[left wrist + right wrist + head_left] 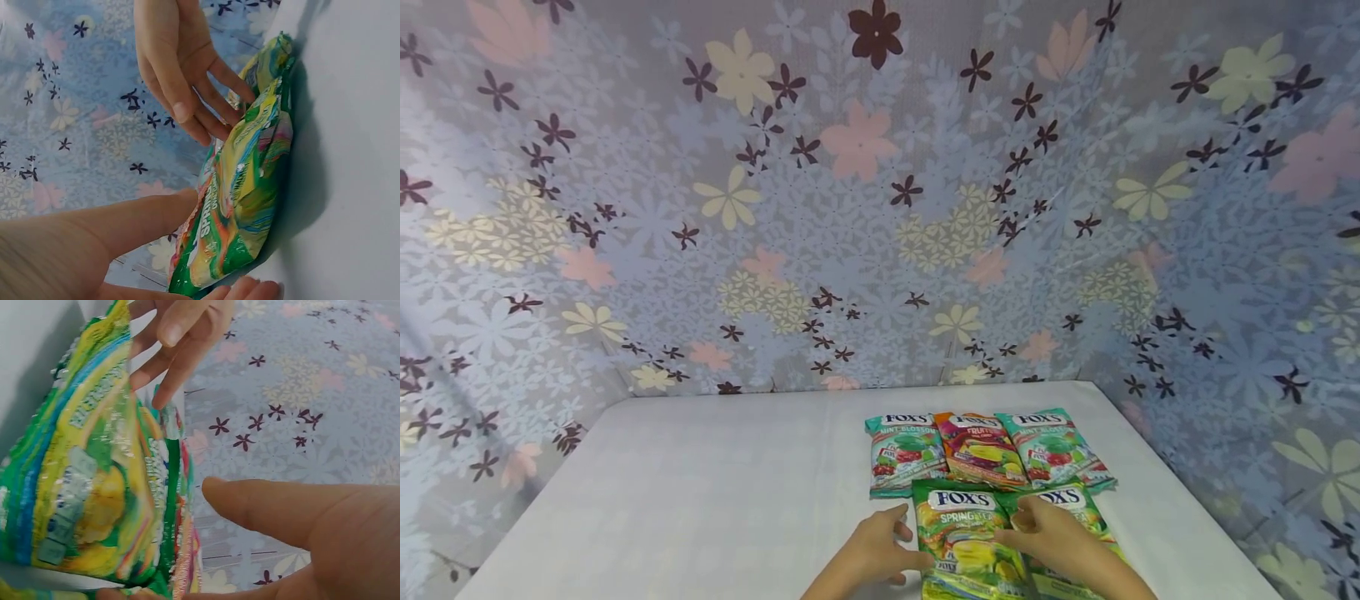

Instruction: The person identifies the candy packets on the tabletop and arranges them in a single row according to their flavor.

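Spring Tea bag (962, 521), bottom of frame, right of centre; I see left hand (876, 550) and right hand (1060, 540) flanking it, both loosely open.

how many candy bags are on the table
5. Back row: left teal bag, orange middle bag, right teal bag. Front row: left green bag, right green bag partly behind the right hand. More could hide underneath.

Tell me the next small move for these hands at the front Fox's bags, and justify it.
I would probably draw the front left Spring Tea bag a little nearer. The left hand is at its left edge and the right hand at its right side, while its top edge seems to overlap the bottom of the left Mint Blossom bag.
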`<state>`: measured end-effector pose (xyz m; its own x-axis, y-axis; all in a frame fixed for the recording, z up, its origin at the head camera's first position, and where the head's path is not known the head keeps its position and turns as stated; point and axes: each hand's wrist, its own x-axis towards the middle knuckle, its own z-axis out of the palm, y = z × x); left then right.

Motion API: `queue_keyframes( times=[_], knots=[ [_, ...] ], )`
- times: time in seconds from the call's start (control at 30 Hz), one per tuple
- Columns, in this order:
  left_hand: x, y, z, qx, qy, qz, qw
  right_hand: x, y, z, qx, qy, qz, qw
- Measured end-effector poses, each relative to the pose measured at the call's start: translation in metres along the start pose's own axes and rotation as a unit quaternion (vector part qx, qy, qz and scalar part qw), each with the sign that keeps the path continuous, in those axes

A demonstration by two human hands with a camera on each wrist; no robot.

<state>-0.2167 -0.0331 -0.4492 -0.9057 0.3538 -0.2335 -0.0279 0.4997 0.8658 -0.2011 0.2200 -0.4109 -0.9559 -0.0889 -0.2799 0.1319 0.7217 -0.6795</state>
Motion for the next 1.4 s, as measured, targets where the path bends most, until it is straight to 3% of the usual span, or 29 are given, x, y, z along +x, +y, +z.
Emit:
queue_keyframes(
  times=[0.13,0.33,0.4,0.67,0.97,1.4],
  knots=[
    [0.001,-0.001,0.004,0.0,-0.011,0.01,0.9999,-0.001,0.006,0.006,0.022,-0.003,0.018,1.0],
    [-0.001,-0.002,0.007,-0.031,-0.015,0.015,0.9993,0.002,0.014,0.009,-0.032,-0.003,0.003,0.999],
    [-0.001,-0.002,0.008,-0.039,-0.013,0.016,0.999,0.004,0.016,0.009,-0.026,-0.009,0.002,1.0],
    [0.001,-0.003,0.012,-0.039,-0.006,0.023,0.999,0.006,0.015,0.011,0.042,-0.033,0.036,0.998],
    [0.002,-0.007,0.015,-0.049,0.0,0.026,0.9985,0.008,0.025,0.016,0.097,-0.006,0.066,0.993],
    [0.001,-0.008,0.011,-0.06,-0.027,0.017,0.9977,0.011,0.041,0.01,0.197,-0.055,0.006,0.979]
  ],
)
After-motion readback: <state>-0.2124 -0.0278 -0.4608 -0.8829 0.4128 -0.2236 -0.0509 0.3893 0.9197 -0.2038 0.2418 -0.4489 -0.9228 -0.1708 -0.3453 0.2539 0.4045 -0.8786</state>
